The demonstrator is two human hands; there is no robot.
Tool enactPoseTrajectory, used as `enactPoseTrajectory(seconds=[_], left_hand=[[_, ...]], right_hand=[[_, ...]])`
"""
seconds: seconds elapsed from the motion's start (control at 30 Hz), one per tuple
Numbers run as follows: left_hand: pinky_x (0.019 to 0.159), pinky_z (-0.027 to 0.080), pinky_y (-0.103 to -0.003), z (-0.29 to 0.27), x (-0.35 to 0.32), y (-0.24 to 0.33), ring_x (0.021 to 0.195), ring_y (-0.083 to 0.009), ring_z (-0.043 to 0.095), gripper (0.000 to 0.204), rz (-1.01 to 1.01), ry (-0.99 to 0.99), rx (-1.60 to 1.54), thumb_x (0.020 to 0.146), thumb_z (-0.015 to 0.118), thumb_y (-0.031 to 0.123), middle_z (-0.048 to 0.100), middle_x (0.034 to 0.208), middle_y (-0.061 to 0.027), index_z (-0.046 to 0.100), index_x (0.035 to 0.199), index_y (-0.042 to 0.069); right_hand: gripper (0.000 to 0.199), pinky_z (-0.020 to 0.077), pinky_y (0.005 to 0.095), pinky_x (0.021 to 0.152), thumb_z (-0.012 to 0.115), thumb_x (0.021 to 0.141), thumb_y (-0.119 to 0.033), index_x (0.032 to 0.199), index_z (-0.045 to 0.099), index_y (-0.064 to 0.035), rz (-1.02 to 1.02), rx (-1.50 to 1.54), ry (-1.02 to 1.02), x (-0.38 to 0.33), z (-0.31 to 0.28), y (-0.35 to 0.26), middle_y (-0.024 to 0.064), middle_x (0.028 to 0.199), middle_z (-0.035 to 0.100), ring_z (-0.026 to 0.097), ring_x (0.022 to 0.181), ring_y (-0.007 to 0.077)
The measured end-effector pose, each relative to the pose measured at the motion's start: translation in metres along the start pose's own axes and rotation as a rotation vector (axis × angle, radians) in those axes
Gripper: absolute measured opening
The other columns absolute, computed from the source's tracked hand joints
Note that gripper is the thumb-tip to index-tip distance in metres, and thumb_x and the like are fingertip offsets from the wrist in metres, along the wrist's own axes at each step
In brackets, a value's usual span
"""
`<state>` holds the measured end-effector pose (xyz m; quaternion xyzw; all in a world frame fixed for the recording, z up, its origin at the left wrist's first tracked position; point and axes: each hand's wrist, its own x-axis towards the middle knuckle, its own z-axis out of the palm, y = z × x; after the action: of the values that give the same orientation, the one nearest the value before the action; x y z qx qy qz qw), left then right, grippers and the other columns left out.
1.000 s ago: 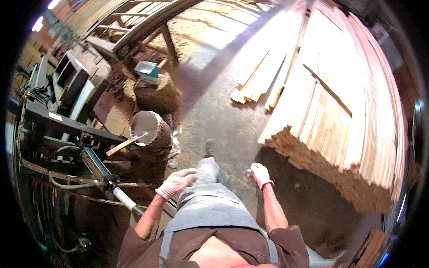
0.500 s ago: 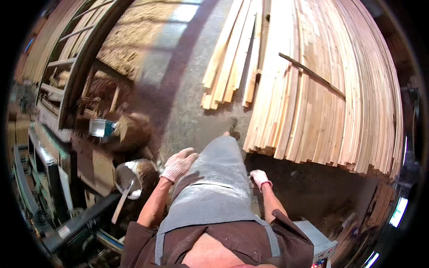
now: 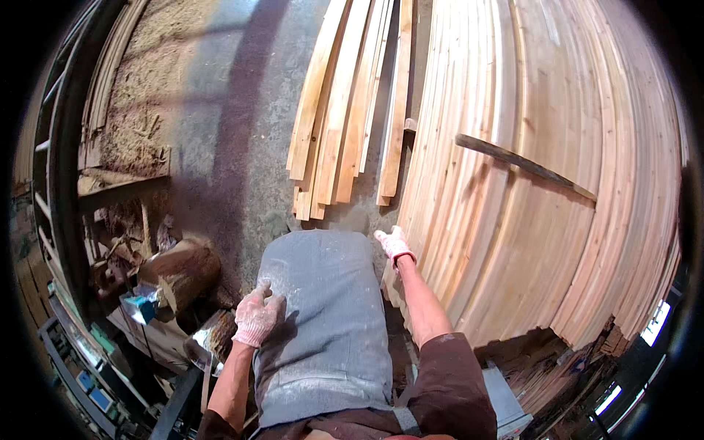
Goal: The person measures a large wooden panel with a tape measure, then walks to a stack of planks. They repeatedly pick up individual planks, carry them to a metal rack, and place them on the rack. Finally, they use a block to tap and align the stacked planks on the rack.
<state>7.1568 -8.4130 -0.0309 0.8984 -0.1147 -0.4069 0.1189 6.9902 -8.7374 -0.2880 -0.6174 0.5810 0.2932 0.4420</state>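
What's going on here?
A person in work gloves is beside a large stack of boards. Their right hand is next to the stack's near left edge, their left hand at the grey apron; whether either touches is unclear. Neither appears to hold anything. A dark strip lies across the stack; a smaller group of boards lies ahead.

Dusty gry apron (image 3: 323, 315), dk brn sleeves (image 3: 451, 381), lt gloves (image 3: 257, 319)

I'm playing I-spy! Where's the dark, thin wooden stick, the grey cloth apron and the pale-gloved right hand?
Dark, thin wooden stick (image 3: 524, 163): head view, its middle.
Grey cloth apron (image 3: 326, 308): head view, middle of its front.
Pale-gloved right hand (image 3: 396, 246): head view, its back.
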Motion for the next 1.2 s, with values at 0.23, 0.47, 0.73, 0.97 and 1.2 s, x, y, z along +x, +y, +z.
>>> enactPoseTrajectory(seconds=[0.23, 0.47, 0.73, 0.97, 1.2], left_hand=[[0.107, 0.040, -0.049, 0.035, 0.168, 0.005, 0.113, -0.0380, 0.063, 0.066, 0.527, 0.074, 0.482, 0.078, 0.078, 0.040, 0.069, 0.118, -0.0206, 0.063, 0.127, -0.001], [0.111, 0.036, -0.049, 0.020, 0.248, 0.022, 0.118, -0.0351, 0.060, 0.065, 0.480, 0.005, 0.421, 0.078, 0.079, 0.041, 0.069, 0.118, -0.0183, 0.064, 0.127, 0.002], [0.109, 0.038, -0.044, 0.002, 0.261, 0.038, 0.113, -0.0326, 0.062, 0.058, 0.497, -0.061, 0.417, 0.083, 0.074, 0.044, 0.069, 0.114, -0.0187, 0.066, 0.124, 0.005], [0.109, 0.039, -0.043, -0.013, 0.217, 0.041, 0.119, -0.0339, 0.061, 0.066, 0.242, -0.268, 0.219, 0.091, 0.062, 0.054, 0.068, 0.120, -0.0235, 0.061, 0.134, 0.003], [0.076, 0.053, -0.036, -0.079, 0.197, 0.161, 0.088, -0.0257, 0.070, 0.063, 0.225, -0.472, -0.576, 0.097, 0.055, 0.059, 0.071, 0.094, -0.0136, 0.067, 0.115, 0.000]], right_hand=[[0.091, 0.0459, 0.0462, 0.109, 0.078, 0.083, -0.044, 0.150, 0.036, 0.0014, 0.068, -0.024, 0.134, 0.194, 0.002, -0.045, 0.0287, 0.140, 0.057, 0.056, 0.131, 0.0416], [0.102, 0.0431, 0.0470, 0.113, 0.082, 0.078, -0.045, 0.154, 0.029, -0.0018, 0.169, -0.073, 0.204, 0.303, 0.015, -0.088, 0.0263, 0.153, 0.044, 0.048, 0.139, 0.0395], [0.071, 0.0526, 0.0471, 0.100, 0.079, 0.076, -0.042, 0.127, 0.054, 0.0016, 0.145, -0.123, 0.299, 0.239, -0.002, -0.110, 0.0253, 0.126, 0.066, 0.065, 0.116, 0.0406], [0.076, 0.0526, 0.0482, 0.095, 0.077, 0.074, -0.049, 0.123, 0.052, 0.0039, -0.024, -0.106, 0.221, -0.006, -0.048, -0.176, 0.0290, 0.114, 0.068, 0.067, 0.110, 0.0435], [0.094, 0.0506, 0.0447, 0.099, 0.079, 0.069, -0.060, 0.128, 0.051, 0.0078, -0.150, -0.058, -0.036, -0.241, -0.030, -0.215, 0.0303, 0.118, 0.068, 0.066, 0.114, 0.0415]])
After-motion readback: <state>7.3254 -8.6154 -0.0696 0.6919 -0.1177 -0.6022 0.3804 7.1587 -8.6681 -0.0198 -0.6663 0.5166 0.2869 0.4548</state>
